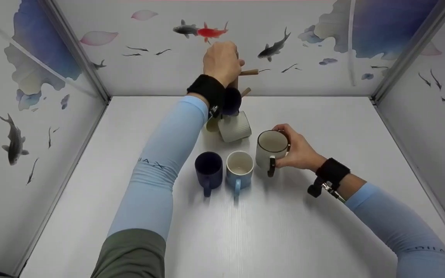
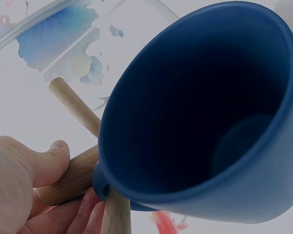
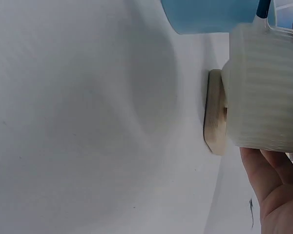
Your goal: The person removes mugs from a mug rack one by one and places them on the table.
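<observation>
In the head view my left hand (image 1: 222, 61) grips the top of a wooden mug tree (image 1: 249, 72) at the back of the table. The left wrist view shows thumb and fingers around its post (image 2: 73, 175). A dark blue mug (image 2: 254, 204) hangs from a peg close by. Below it hang a white ribbed mug (image 1: 236, 127) and a yellowish mug (image 1: 212, 124), partly hidden. My right hand (image 1: 299, 148) holds a white ribbed mug (image 1: 270, 154) with dark rim and handle, opening up, fingers around its side. Its underside shows close in the right wrist view.
A dark blue mug (image 1: 209, 170) and a light blue mug (image 1: 239, 173) stand side by side on the white table (image 1: 276, 231), handles toward me. The mug tree's wooden base (image 3: 215, 112) shows behind the held mug. Printed panels (image 1: 129, 73) wall in the back and sides.
</observation>
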Demonstrator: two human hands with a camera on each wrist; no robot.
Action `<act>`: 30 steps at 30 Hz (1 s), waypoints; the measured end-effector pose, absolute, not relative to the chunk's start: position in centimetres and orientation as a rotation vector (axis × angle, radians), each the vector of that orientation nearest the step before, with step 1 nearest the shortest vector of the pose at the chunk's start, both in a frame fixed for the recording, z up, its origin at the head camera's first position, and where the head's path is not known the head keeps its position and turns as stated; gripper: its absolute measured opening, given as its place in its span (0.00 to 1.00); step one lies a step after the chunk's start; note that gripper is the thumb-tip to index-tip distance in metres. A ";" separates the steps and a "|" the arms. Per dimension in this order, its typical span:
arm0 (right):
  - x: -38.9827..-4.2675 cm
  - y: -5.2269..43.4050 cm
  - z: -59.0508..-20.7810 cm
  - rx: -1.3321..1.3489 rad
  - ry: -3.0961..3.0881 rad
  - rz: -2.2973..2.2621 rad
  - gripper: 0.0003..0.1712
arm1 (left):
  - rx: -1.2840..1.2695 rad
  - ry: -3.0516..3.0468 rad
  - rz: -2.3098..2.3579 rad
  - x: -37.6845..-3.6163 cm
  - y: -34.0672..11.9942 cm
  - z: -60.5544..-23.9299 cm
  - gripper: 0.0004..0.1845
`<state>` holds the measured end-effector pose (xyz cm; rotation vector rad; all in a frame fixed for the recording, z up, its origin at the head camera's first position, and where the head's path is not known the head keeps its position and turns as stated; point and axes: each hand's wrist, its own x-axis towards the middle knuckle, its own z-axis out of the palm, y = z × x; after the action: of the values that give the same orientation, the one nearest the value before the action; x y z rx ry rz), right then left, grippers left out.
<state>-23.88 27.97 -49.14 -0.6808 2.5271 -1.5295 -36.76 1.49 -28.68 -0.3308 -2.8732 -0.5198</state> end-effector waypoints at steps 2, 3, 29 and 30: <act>-23.7 27.9 -49.6 -0.687 2.518 -1.530 0.55 | -0.331 -2.881 -0.533 -36.7 1.5 -28.7 0.17; -23.6 27.9 -49.8 -0.693 2.514 -1.529 0.55 | -0.330 -2.884 -0.537 -36.7 1.5 -28.7 0.17; -22.0 27.8 -52.2 -0.819 2.531 -1.409 0.56 | -0.311 -2.861 -0.538 -36.6 1.6 -28.6 0.15; -21.9 27.8 -52.2 -0.820 2.531 -1.408 0.56 | -0.308 -2.861 -0.540 -36.6 1.7 -28.6 0.15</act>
<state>-21.92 27.81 -52.18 -0.8197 2.5307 -1.4082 -36.64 1.66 -28.63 -0.3084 -2.8615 -0.5397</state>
